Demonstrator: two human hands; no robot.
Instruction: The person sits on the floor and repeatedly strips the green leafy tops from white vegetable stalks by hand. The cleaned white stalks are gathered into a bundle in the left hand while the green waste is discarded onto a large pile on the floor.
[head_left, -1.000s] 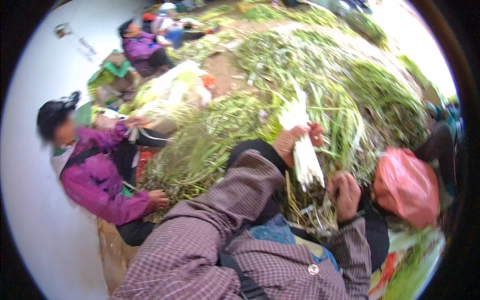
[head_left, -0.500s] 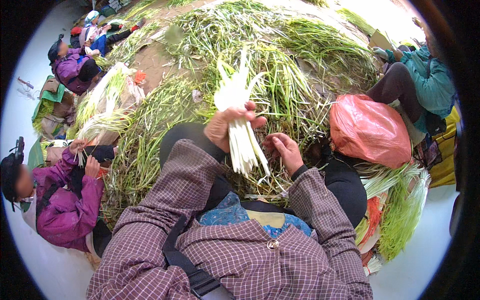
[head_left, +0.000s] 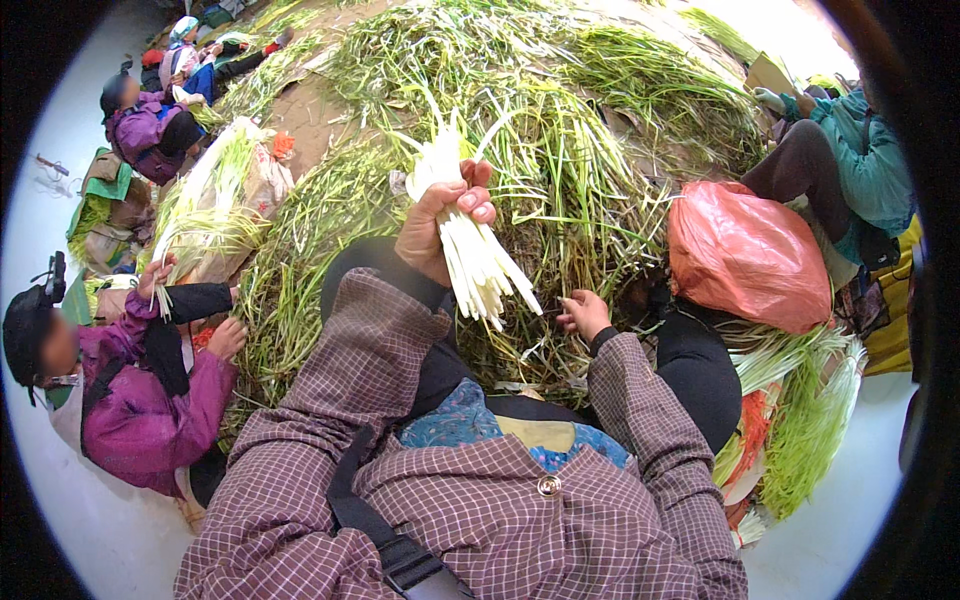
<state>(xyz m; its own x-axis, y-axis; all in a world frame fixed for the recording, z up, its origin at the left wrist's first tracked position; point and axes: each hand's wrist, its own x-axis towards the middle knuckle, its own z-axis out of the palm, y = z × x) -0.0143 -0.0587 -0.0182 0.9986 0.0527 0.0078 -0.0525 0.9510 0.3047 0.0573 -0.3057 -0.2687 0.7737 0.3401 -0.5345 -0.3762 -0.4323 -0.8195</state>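
Observation:
My left hand (head_left: 445,220) is closed round a bunch of pale green stalks (head_left: 488,270), raised over the heap between my knees. The white cut ends point down and to the right, and the leafy ends stick out above my fist. My right hand (head_left: 585,313) is just right of the stalk ends, apart from them and low over the heap. Its fingers are curled in with the thumb near the forefinger; a small dark bit shows at the tips, too small to name. Loose green leaves and stalks (head_left: 560,180) spread in front of me.
A red plastic bag (head_left: 748,255) bulges at my right, with stacked stalks (head_left: 815,425) beside it. A person in purple (head_left: 150,405) sits close on my left, another in teal (head_left: 865,160) at the right. More people sit far left near a stalk pile (head_left: 215,200).
My left hand has tilted the bunch, swinging its cut ends, and moved slightly up and left. My right hand has drawn down and right, away from the stalks, its fingers curling.

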